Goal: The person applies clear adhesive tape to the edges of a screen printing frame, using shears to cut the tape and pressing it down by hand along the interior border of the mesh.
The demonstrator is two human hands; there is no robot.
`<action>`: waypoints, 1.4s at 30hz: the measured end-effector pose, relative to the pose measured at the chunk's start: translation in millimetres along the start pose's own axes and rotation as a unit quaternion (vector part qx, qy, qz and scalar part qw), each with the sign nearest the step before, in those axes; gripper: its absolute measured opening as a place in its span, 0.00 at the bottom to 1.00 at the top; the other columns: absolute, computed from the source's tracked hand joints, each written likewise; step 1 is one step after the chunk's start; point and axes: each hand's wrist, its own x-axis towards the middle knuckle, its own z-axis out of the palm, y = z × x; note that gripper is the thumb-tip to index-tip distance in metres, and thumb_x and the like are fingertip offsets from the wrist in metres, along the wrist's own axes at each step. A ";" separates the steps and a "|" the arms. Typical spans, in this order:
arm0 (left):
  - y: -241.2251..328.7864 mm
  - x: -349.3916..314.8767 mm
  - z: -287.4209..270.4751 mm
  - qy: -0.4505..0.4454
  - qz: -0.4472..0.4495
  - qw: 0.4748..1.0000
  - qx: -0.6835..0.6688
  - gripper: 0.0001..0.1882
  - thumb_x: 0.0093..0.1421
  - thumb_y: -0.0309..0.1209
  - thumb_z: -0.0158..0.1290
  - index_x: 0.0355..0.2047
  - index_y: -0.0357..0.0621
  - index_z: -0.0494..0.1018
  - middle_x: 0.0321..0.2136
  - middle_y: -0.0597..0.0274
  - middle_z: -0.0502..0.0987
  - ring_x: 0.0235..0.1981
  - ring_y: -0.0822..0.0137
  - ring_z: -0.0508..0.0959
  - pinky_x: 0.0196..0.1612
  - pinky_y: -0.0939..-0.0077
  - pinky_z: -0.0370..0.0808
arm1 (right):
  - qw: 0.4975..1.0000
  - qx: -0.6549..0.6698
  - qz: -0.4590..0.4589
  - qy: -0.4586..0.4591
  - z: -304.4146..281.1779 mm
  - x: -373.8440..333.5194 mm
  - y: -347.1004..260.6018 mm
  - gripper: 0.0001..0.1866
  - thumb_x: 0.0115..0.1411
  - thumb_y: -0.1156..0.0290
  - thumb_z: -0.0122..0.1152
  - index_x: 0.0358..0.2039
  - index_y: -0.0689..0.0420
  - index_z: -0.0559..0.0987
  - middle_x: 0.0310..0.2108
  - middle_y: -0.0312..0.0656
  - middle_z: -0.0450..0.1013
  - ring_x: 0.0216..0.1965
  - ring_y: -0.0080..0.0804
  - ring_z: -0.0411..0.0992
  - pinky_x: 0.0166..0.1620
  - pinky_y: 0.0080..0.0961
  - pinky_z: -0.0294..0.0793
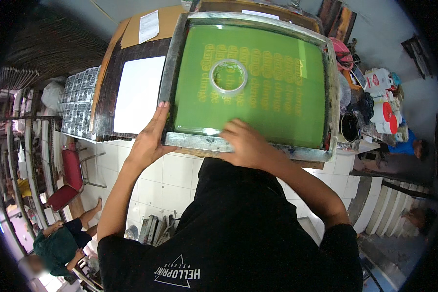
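Note:
A screen printing frame (pixel 252 144) with a metal-coloured border and green mesh (pixel 277 124) lies in front of me on the table. Pale yellow lettering repeats in rows across the mesh. On the mesh, left of its middle, rests a roll of clear tape (pixel 246 78). My left hand (pixel 148 141) grips the frame's near left corner, fingers along its side and thumb by the near edge. My right hand (pixel 248 146) reaches over the near edge with bent fingers close together at the mesh; what they hold, if anything, is hidden. A shiny strip runs along the mesh beside them.
Left of the frame lies a white board (pixel 140 95) on the dark table; beyond it is a paper (pixel 149 27) on cardboard. Bottles and tubs (pixel 384 117) crowd the right side. A red chair (pixel 72 177) and a seated person (pixel 58 243) are at the left.

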 end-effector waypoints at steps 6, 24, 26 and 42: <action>3.9 6.1 -1.6 0.017 0.050 0.999 -0.006 0.65 0.39 0.27 0.73 0.73 0.40 0.45 0.71 0.41 0.52 0.71 0.44 0.54 0.69 0.57 0.65 | 0.998 0.008 -0.036 -0.059 55.8 111.1 -40.7 0.17 0.49 0.70 0.69 0.37 0.68 0.81 0.44 0.54 0.71 0.51 0.50 0.68 0.55 0.43 0.70; 36.4 8.7 -2.2 -0.015 0.094 0.986 0.133 0.28 0.51 0.49 0.66 0.39 0.35 0.79 0.33 0.54 0.81 0.40 0.57 0.78 0.53 0.57 0.64 | 0.903 -0.318 0.274 -0.096 -116.9 -174.6 19.5 0.22 0.49 0.64 0.73 0.44 0.55 0.78 0.41 0.42 0.77 0.48 0.38 0.75 0.57 0.41 0.62; 36.2 12.8 -4.9 -0.026 0.111 0.985 0.132 0.28 0.51 0.50 0.66 0.39 0.35 0.80 0.33 0.54 0.81 0.39 0.58 0.77 0.52 0.59 0.64 | 0.896 -0.345 0.258 -0.104 -109.9 -175.9 22.9 0.19 0.49 0.68 0.70 0.42 0.55 0.79 0.38 0.42 0.77 0.45 0.39 0.75 0.54 0.41 0.63; 123.7 143.9 37.4 0.174 0.148 0.965 0.127 0.31 0.56 0.37 0.63 0.60 0.41 0.72 0.35 0.50 0.80 0.45 0.55 0.76 0.50 0.61 0.66 | 0.931 -0.107 0.231 0.262 -99.9 -120.5 4.4 0.28 0.53 0.66 0.74 0.53 0.61 0.76 0.53 0.52 0.71 0.56 0.53 0.68 0.59 0.43 0.68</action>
